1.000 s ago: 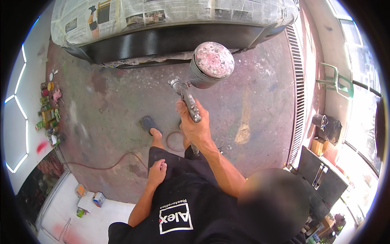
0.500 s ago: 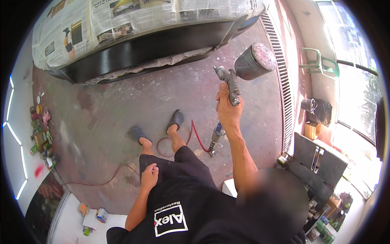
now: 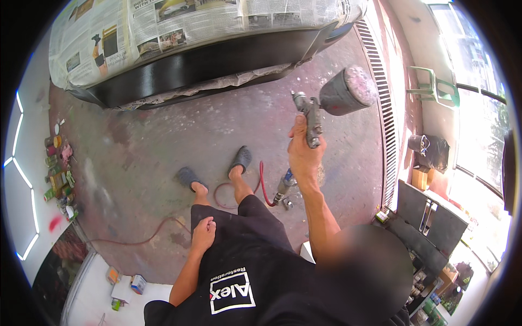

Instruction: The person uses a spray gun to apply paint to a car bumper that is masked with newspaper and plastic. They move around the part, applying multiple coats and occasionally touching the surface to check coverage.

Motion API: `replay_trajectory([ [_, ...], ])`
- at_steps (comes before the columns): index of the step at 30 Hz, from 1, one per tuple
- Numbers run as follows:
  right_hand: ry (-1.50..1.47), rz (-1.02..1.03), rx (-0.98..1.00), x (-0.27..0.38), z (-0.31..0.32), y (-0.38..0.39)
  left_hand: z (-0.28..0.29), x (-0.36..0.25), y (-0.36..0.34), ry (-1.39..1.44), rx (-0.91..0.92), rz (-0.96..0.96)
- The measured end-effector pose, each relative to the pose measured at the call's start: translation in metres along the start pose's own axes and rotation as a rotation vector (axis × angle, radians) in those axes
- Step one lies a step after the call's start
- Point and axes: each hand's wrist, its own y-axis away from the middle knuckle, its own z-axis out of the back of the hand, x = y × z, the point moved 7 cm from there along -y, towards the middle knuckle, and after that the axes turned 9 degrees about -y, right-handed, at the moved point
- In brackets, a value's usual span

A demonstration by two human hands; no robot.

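My right hand [image 3: 306,155] is wrapped round the grip of a metal spray gun [image 3: 313,122], held up in front of me. A round grey paint cup [image 3: 348,91], with pink and white stains on its end, sits on the gun's right side. Below the hand hangs an air fitting [image 3: 285,185] with a blue part, joined to a red hose [image 3: 263,182]. My left hand [image 3: 204,232] rests by my thigh, its fingers curled and nothing showing in them. Ahead is a glossy black car bumper [image 3: 206,64], apart from the gun, with newspaper masking [image 3: 217,27] above it.
The red hose loops on the stained floor [image 3: 141,163] round my feet. A floor grate [image 3: 385,119] runs along the right, near a green plastic chair [image 3: 435,87] and a dark bin [image 3: 417,143]. Several cans [image 3: 54,179] line the left wall.
The view has shifted slightly, so the scene sits a little farther right. My right hand and the spray gun are slightly lower. The hanging air fitting has swung left.
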Motion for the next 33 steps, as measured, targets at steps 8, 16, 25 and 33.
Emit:
replay_trajectory([
  [8, -0.087, -0.071, 0.294, -0.008, -0.104, 0.075, -0.004, 0.014, 0.007, 0.060, -0.061, -0.003],
  [16, -0.066, -0.090, 0.464, 0.005, -0.103, 0.072, -0.003, 0.022, 0.010, 0.119, -0.099, 0.027],
  [25, 0.055, 0.011, 0.059, 0.058, 0.012, -0.034, 0.018, 0.075, 0.013, 0.158, -0.085, 0.196],
  [33, -0.023, 0.017, -0.057, 0.074, 0.020, -0.029, 0.023, 0.101, 0.022, 0.154, -0.083, 0.236],
])
